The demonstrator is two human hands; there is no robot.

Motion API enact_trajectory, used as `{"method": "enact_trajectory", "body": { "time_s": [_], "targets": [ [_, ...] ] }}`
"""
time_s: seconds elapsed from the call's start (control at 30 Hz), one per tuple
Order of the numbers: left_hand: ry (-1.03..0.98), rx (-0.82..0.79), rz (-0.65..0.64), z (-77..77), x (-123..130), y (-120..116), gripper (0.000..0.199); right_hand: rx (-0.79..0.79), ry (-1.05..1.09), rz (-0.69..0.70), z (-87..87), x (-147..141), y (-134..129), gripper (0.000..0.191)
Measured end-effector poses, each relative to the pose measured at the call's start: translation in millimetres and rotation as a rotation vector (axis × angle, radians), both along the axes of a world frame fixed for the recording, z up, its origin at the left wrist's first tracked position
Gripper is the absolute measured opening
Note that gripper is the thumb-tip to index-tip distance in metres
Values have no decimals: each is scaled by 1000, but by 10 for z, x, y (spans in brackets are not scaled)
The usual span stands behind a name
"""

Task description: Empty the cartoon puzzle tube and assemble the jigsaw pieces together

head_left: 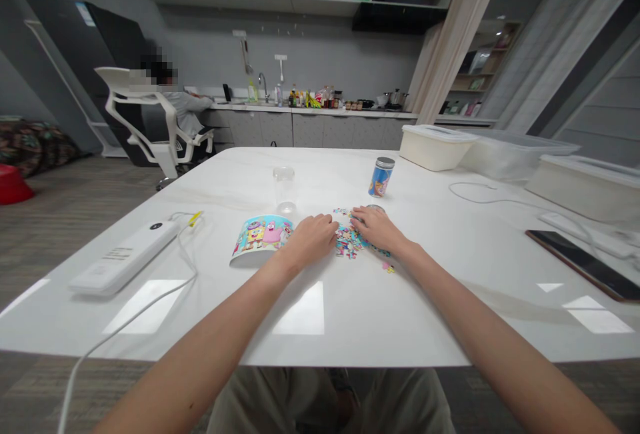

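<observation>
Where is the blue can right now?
In the head view, the blue can stands right of centre on the table, beyond the right hand.

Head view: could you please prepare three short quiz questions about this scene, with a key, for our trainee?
1. True or false: some of the pieces lie between the left hand and the right hand.
2. Which thing lies just left of the left hand?
a) phone
b) printed sheet
c) white box
3. Fill in: the blue can has a ____-coloured lid.

Key: 1. True. 2. b. 3. Silver.
</observation>
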State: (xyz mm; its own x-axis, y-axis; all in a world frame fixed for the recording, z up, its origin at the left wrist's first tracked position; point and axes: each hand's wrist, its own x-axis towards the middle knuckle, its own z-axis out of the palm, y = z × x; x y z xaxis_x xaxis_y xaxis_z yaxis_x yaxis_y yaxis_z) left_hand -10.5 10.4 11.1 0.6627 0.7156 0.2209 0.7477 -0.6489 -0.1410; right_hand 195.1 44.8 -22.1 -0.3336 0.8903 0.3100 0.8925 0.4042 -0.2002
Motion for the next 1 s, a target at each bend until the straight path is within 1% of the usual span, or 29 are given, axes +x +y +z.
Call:
{"method": "enact_trajectory", "body": {
  "time_s": [0.1,0.17,0.23,0.3,0.4,0.5,0.57,0.67,0.77,1.0],
  "targets": [
    [-5,-2,2,-2,-4,0,20,58,69,22,32,4,-8,32],
    [1,-4,10,3,-5,-4,20,71,175,44,75,-11,-25,33],
    [6,-3,22,7,-7,-6,21,12,293,67,113,-43,-48,33],
    [7,-2,27,5,-8,-4,21,-66,350,87,126,-82,-71,31],
    [0,2,23,-13,-8,7,21,-104,299,114,99,-123,-87,28],
    [-5,3,12,-27,-8,17,22,-105,268,83,68,-118,-80,29],
    [0,1,8,-24,-8,17,23,-77,270,67,63,-96,-73,27],
    [6,-6,13,-8,-9,7,22,-22,236,94,65,-68,-73,19],
    [7,-6,15,4,-5,-3,22,-21,205,107,60,-64,-77,12],
    [30,4,22,2,1,-3,22,-45,321,112,31,-61,-46,5]
  ]
}}
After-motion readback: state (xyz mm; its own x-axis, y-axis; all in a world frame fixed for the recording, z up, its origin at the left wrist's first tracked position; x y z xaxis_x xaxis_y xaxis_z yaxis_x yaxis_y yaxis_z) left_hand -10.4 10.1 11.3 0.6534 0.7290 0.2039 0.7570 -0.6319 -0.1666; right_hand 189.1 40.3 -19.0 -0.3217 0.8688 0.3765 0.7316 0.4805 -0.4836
